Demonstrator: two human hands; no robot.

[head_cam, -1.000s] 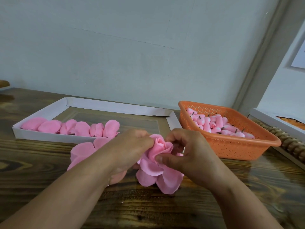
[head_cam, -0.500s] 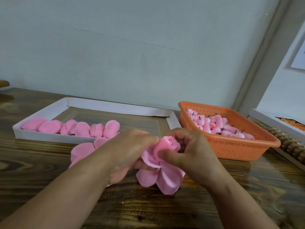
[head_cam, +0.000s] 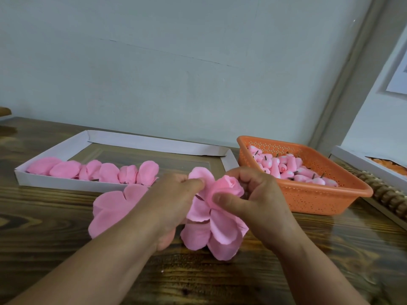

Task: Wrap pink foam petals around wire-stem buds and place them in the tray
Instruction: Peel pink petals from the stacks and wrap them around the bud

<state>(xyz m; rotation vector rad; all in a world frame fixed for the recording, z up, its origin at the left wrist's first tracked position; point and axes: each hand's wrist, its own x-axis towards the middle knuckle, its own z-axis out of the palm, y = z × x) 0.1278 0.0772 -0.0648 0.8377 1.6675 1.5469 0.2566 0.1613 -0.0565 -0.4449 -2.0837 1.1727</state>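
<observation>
Pink petals [head_cam: 211, 221] and bud [head_cam: 228, 188] sit pinched in my left grip [head_cam: 174, 194] and right grip [head_cam: 255, 199], orange basket [head_cam: 319, 194] at the desk's right, white tray [head_cam: 55, 183] behind.

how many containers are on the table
3: a white cardboard tray at the left holding wrapped pink flowers, an orange plastic basket of buds at the right, and a white box cut off at the far right edge. Others may lie out of view.

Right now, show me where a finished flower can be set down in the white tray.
The white tray is bare behind its row of wrapped flowers, along the far wall, and at its right end towards the orange basket. The front edge is crowded, and both hands work just before it.
</observation>
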